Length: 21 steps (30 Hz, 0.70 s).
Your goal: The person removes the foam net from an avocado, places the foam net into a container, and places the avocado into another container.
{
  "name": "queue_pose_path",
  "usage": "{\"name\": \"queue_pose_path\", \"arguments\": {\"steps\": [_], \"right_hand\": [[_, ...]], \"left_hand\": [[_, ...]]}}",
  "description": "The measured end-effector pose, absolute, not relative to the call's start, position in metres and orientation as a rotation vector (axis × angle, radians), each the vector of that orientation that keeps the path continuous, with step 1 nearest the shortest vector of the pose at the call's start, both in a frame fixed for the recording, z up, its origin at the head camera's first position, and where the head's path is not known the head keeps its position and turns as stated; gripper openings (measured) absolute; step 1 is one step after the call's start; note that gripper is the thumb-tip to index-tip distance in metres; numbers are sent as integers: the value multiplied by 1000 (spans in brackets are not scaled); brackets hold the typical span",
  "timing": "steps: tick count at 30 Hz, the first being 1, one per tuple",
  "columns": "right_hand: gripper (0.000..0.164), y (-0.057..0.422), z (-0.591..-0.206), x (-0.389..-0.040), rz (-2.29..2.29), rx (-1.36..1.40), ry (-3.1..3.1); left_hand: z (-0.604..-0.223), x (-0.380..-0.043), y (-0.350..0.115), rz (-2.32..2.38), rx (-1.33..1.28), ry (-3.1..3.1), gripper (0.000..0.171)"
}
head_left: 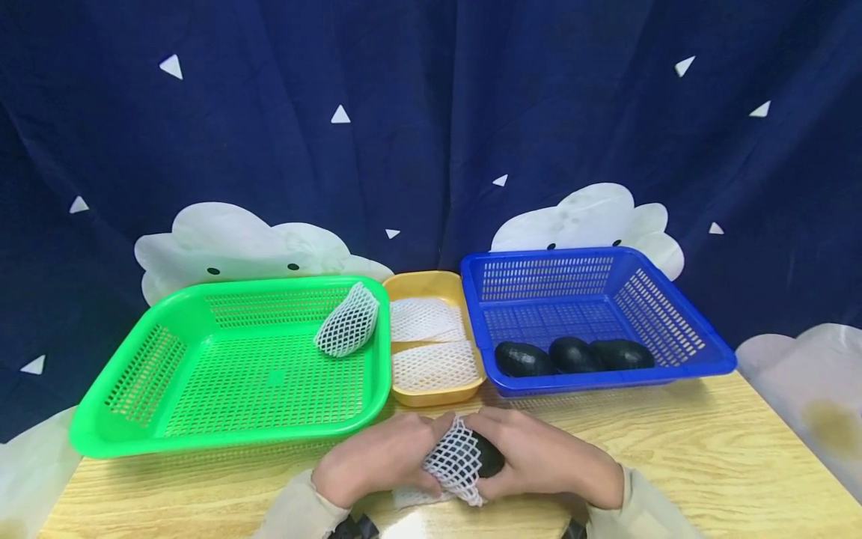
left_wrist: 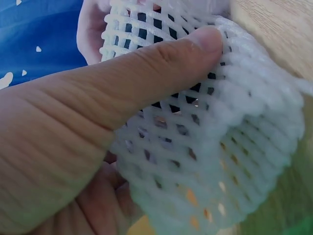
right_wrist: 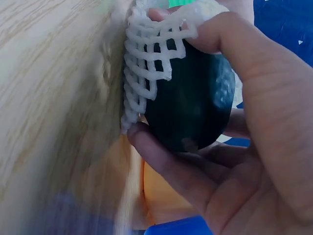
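Observation:
Over the front of the table, a dark avocado (head_left: 490,457) sits partly inside a white foam net sleeve (head_left: 455,463). My left hand (head_left: 387,457) grips the sleeve, its thumb lying across the mesh in the left wrist view; the sleeve's far end there gapes wide. My right hand (head_left: 532,455) holds the bare end of the avocado, fingers curled under it and thumb at the sleeve's edge. In the right wrist view, the mesh covers only one side of the avocado (right_wrist: 193,100). The avocado's covered end is mostly hidden by mesh and fingers.
A green basket (head_left: 236,442) at left holds one netted avocado (head_left: 348,322). Flat foam sleeves (head_left: 434,367) lie in the yellow tray (head_left: 441,399) in the middle. The blue basket (head_left: 694,368) at right contains 3 bare avocados (head_left: 524,360). A dark blue curtain (head_left: 404,60) hangs behind.

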State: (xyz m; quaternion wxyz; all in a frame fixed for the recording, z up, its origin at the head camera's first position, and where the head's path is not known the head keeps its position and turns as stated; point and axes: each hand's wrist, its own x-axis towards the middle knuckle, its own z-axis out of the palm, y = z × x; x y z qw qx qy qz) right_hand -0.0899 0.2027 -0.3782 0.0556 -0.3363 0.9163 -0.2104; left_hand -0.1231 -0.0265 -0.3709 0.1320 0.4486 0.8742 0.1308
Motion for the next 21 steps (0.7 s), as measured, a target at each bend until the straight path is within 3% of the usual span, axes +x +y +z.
{"name": "queue_pose_path", "arguments": {"steps": [5, 12, 21], "right_hand": [[59, 203, -379, -89, -622, -1022, 2773], [54, 200, -379, -87, -659, -1022, 2765], [59, 195, -385, -85, -666, -1003, 2772]], "left_hand": [[-371, -122, -25, 347, 1272, 2545, 81], [-371, -121, -24, 335, 1250, 2543, 85], [-371, -117, -24, 343, 1338, 2591, 74]]}}
